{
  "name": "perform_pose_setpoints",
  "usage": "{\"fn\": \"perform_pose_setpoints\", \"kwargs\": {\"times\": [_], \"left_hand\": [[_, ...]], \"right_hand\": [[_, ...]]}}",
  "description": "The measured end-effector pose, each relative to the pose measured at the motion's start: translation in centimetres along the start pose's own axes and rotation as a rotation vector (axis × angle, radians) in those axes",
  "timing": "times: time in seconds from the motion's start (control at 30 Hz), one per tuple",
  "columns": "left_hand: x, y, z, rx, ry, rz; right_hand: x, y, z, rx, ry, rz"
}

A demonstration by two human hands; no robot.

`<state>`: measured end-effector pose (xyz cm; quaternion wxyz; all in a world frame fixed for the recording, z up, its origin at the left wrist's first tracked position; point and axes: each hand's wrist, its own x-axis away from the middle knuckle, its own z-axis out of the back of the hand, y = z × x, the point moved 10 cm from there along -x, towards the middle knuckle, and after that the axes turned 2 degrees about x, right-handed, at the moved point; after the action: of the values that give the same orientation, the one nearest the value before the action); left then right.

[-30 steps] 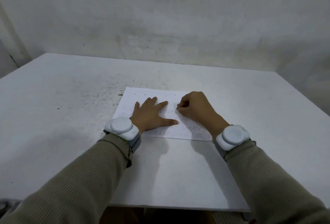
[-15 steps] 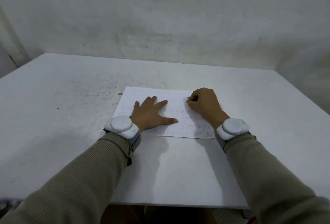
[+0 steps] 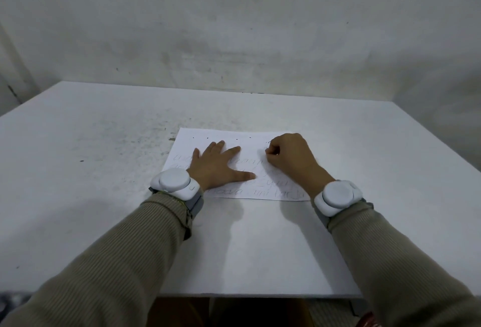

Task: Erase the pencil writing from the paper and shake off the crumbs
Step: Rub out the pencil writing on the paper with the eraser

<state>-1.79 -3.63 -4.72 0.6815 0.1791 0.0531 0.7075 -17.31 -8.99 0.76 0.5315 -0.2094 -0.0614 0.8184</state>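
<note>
Paper [image 3: 252, 144] lies flat near the centre of the white table [image 3: 104, 144], long edge toward the person. Left hand [image 3: 216, 167] rests palm-down on the sheet's 8 o'clock portion, fingers straight and spread, pressing it in place. Right hand [image 3: 291, 160] sits at the sheet's 2 o'clock corner, fingers curled and pinched together against the surface. The eraser is judged to be inside that pinch, but it is too hidden to confirm. Pencil writing [image 3: 276, 192] is legible along the 6 o'clock edge, with fainter lines at 9 o'clock and between the hands. The strip at 12 o'clock looks blank apart from a few dark specks; crumbs or marks, cannot tell. Assessment: erasing is at an early stage, confined to the upper rows. Most lines are outstanding, and the sheet has not been lifted, so shaking off is not yet done. Grey speckling on the table lies at 10 o'clock from the sheet.
</note>
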Motion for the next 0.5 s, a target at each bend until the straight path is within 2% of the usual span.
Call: {"fn": "perform_pose_setpoints", "kwargs": {"times": [0.1,0.27,0.43,0.5], "left_hand": [[0.0,0.0,0.0,0.005,-0.004,0.000],[0.1,0.0,0.1,0.014,-0.001,0.000],[-0.1,0.0,0.0,0.017,0.001,0.005],[-0.1,-0.1,0.0,0.017,0.003,0.003]], "right_hand": [[0.6,0.2,0.0,-0.049,-0.027,0.031],[0.2,3.4,1.3,-0.045,0.056,-0.079],[1.1,0.8,0.5,-0.040,-0.001,0.034],[1.0,2.1,0.7,-0.061,-0.007,-0.001]]}}
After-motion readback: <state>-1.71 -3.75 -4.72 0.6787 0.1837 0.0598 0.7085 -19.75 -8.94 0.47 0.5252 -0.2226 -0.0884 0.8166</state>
